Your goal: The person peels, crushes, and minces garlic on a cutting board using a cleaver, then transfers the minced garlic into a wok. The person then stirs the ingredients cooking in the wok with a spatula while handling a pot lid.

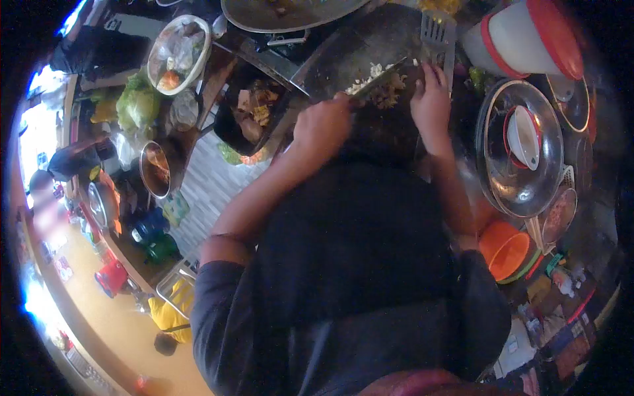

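Note:
My left hand (323, 129) is wrapped around the handle of a knife (383, 78), whose blade points up and to the right over a dark work surface (343, 56). Small white chopped pieces (358, 86) lie along the blade, and brownish shredded bits (391, 96) sit just below it. Across from the knife tip, my right hand (432, 96) rests with its fingers stretched out near a small white piece (415, 62). Whether the fingertips touch that piece is unclear. A slotted spatula (436, 30) lies just beyond the right hand.
A large wok (290, 25) stands at the top. On the left are a black tray (221, 129) of chunks, a white basin (150, 66) with bags, and lettuce (137, 102). A red-lidded bucket (528, 39), a large metal bowl (492, 171) and an orange bucket (504, 249) are right.

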### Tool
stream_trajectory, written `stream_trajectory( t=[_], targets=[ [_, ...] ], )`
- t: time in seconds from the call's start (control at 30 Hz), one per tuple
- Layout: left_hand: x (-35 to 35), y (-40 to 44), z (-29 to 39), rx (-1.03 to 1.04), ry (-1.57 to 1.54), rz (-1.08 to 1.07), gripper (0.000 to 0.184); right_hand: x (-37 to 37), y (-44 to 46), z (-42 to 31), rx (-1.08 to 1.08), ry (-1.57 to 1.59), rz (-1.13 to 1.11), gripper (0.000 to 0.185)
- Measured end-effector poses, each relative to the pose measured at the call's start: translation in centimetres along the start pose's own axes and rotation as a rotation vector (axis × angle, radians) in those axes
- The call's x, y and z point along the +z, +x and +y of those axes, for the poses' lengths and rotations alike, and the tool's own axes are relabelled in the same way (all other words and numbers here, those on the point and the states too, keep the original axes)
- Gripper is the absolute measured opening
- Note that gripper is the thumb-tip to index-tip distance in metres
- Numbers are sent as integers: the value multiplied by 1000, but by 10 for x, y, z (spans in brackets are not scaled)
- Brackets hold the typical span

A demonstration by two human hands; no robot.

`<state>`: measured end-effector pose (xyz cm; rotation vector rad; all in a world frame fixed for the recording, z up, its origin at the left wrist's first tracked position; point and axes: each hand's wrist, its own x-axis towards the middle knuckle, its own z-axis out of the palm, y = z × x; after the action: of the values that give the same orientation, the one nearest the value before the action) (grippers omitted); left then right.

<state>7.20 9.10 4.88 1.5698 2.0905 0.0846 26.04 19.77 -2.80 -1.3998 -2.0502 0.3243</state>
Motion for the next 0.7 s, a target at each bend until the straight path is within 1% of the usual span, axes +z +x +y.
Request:
stream_trajectory(
  t=[0.07, 0.13, 0.17, 0.2, 0.23, 0.27, 0.3, 0.33, 0.37, 0.43, 0.47, 0.53, 0.57, 0.63, 0.7],
  targets=[
    [-3, 7, 2, 38, 7, 17, 26, 17, 13, 16, 9, -57, -11, 36],
    [-18, 4, 5, 67, 11, 43, 27, 32, 21, 23, -38, -279, -113, 40],
    [-29, -1, 6, 17, -21, 60, 28, 37, 24, 28, -40, -277, -104, 40],
    [-36, -8, 5, -33, -54, 66, 29, 30, 24, 18, -35, -317, -142, 41],
    [-38, -16, 1, -32, -53, 58, 29, 24, 19, 9, -27, -357, -187, 43],
    [-41, -22, -5, -84, -38, 48, 29, 19, 15, 2, -25, -356, -189, 43],
    [-43, -24, -8, -139, -23, 41, 29, 15, 10, -5, -59, -321, -208, 44],
    [-36, -25, -11, -144, -22, 41, 29, 12, 5, -11, -93, -284, -229, 44],
    [-22, -26, -17, -187, -43, 63, 28, 10, 0, -16, -96, -281, -231, 44],
    [-7, -24, -19, -230, -63, 81, 27, 6, -12, -25, -75, -147, -327, 47],
    [0, -19, -17, -180, -58, 74, 25, 3, -18, -29, -73, -147, -333, 47],
    [2, -13, -9, -75, -69, 79, 22, 0, -23, -34, 55, 78, -395, 50],
    [-1, -10, -5, -75, -73, 86, 22, 5, -20, -28, 48, 75, -392, 50],
    [-10, -6, 2, -26, -51, 112, 23, 15, -16, -16, 66, -92, -89, 45],
    [-17, 3, 6, 9, -32, 132, 23, 9, -14, -10, 35, -146, -134, 42]
  ],
)
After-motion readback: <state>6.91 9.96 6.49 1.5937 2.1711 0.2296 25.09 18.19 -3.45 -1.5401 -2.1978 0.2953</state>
